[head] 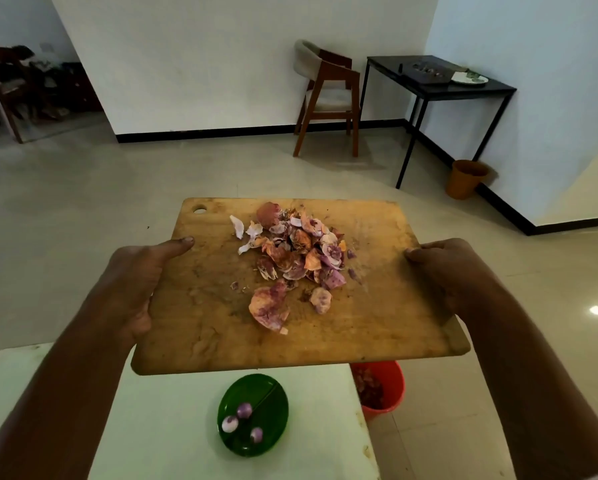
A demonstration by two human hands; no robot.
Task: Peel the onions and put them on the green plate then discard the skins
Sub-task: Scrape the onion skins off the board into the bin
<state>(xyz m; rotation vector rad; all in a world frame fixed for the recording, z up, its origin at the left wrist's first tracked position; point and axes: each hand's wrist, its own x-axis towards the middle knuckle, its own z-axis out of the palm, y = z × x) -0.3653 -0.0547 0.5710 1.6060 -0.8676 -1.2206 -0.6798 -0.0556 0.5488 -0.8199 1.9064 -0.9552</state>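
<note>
A wooden cutting board (377,323) is lifted above the white table, held level. A pile of pink and purple onion skins (292,258) lies on its middle. My left hand (134,282) grips the board's left edge, thumb on top. My right hand (446,268) grips the right edge. Below, on the table, a green plate (269,393) holds three peeled onions (244,410). A red bin (382,389) with skins inside stands on the floor just right of the table, partly hidden under the board.
The white table (159,427) fills the lower left. Farther off are a wooden chair (328,95), a black side table (439,88) with a tray and plate, and an orange bin (465,178) by the wall. Tiled floor lies between.
</note>
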